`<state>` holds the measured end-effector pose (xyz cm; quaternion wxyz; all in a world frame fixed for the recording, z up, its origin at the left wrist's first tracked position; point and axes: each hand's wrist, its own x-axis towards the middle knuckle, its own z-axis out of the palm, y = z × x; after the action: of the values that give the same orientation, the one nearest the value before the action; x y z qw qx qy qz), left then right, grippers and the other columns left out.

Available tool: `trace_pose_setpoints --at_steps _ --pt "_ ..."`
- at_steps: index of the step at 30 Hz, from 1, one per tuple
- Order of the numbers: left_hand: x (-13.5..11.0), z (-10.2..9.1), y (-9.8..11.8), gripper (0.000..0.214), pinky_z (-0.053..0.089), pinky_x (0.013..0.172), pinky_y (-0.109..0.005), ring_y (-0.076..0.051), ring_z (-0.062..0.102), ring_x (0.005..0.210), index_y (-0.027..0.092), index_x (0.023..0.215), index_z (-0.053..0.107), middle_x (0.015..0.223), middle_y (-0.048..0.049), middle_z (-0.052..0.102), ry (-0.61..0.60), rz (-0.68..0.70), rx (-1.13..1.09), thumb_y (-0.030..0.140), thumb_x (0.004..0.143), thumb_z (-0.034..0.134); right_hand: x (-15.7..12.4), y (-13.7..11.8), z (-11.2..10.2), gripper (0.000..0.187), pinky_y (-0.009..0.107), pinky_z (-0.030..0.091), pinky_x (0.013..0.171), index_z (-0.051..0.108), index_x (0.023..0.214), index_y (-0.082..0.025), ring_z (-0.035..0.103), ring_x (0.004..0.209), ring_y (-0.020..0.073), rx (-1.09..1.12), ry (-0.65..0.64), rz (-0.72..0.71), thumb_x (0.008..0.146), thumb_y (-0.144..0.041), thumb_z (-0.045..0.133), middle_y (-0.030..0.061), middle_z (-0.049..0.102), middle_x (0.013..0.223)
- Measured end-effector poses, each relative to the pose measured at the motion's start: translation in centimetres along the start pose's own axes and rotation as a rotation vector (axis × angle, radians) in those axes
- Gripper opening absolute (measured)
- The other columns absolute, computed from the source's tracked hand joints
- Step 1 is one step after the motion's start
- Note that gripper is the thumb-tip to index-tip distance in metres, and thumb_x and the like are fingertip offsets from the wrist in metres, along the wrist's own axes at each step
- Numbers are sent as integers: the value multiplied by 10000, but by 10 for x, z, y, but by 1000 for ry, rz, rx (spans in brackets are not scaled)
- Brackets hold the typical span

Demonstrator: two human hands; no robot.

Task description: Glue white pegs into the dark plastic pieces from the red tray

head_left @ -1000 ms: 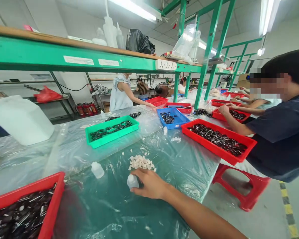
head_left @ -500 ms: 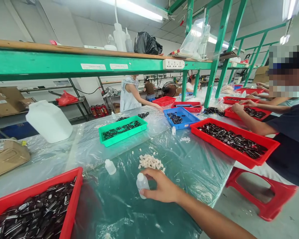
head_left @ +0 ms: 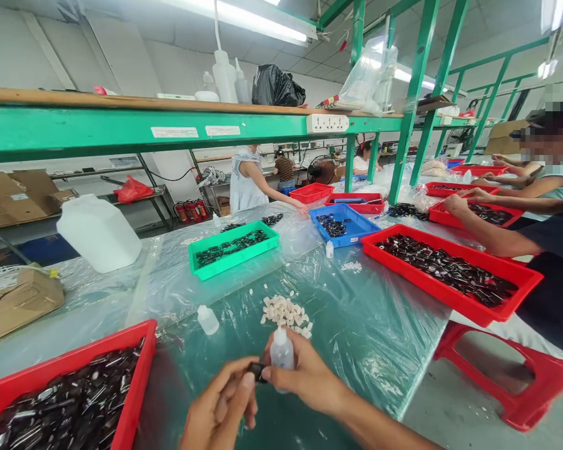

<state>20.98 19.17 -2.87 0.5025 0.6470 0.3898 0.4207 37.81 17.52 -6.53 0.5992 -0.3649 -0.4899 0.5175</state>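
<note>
The right hand [head_left: 304, 375] grips a small translucent dropper bottle [head_left: 281, 355] around its body, upright, just above the plastic-covered table [head_left: 366, 325]. The left hand [head_left: 223, 406] pinches a small black part [head_left: 258, 372] touching the right fingertips. The bottle appears light, soft-walled and smooth; hold it at mid-body with light pressure. White pieces [head_left: 285, 310] lie just beyond; a red tray [head_left: 136, 400] sits left.
</note>
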Motion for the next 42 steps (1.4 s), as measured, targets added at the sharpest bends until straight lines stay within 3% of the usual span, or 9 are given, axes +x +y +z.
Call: trace_pose_setpoints --at_steps 4,8,13,17,20,25,30,37,42 --pt "1 -1 -10 228 558 555 -213 -129 627 576 204 997 731 749 13 657 -13 153 35 419 945 681 0 -3 3 498 234 365 592 523 920 -187 462 665 97 -25 25 -12 768 -553 826 -27 535 802" --pt "-3 -9 -23 140 592 813 -236 -164 724 945 243 1036 732 1062 -33 706 61 259 105 306 993 614 19 -25 -9 414 254 415 677 546 1097 -200 558 739 116 -124 -62 -17 870 -449 785 -19 569 870" --pt "-8 -20 -30 239 518 883 -190 -120 705 967 277 1125 728 1026 -1 740 61 404 192 130 968 622 57 -54 -19 464 272 437 680 446 1262 -258 562 752 128 -224 -312 13 934 -423 730 -13 571 940" --pt "-10 -27 -35 403 512 889 -172 -109 689 981 307 1233 705 1056 0 717 110 463 192 48 940 607 55 -45 -19 400 305 471 781 381 1230 -307 555 914 153 -230 -414 46 978 -451 657 29 542 1168" --pt "-11 -30 -38 478 532 891 -160 -95 716 949 356 1285 651 1056 37 744 154 411 121 53 916 667 44 -31 -23 372 307 474 809 419 1274 -317 576 938 156 -257 -440 121 994 -374 657 30 563 1132" --pt "-5 -32 -35 37 607 791 -179 -124 770 855 250 1009 684 895 27 772 168 83 -140 224 993 664 43 -23 -27 446 325 568 784 455 1374 -350 676 893 173 -144 -428 175 988 -365 676 34 661 1033" --pt "4 -29 -31 159 660 675 -239 -150 775 739 201 899 664 797 39 698 181 -150 -438 341 969 695 49 -16 -22 324 346 640 642 568 1239 -336 694 956 232 49 -379 191 951 -353 715 54 606 1143" --pt "6 -27 -32 197 644 614 -243 -169 752 750 183 871 680 831 10 655 177 -202 -578 359 944 732 49 -1 -22 295 203 574 807 690 1220 -278 680 889 129 175 -237 292 939 -362 723 45 698 1051" --pt "-1 -27 -28 53 626 699 -223 -154 722 821 216 941 710 873 -5 693 178 -89 -442 262 966 704 48 2 -16 349 186 574 742 747 1172 -273 633 815 115 260 -74 313 845 -373 815 50 689 1084"
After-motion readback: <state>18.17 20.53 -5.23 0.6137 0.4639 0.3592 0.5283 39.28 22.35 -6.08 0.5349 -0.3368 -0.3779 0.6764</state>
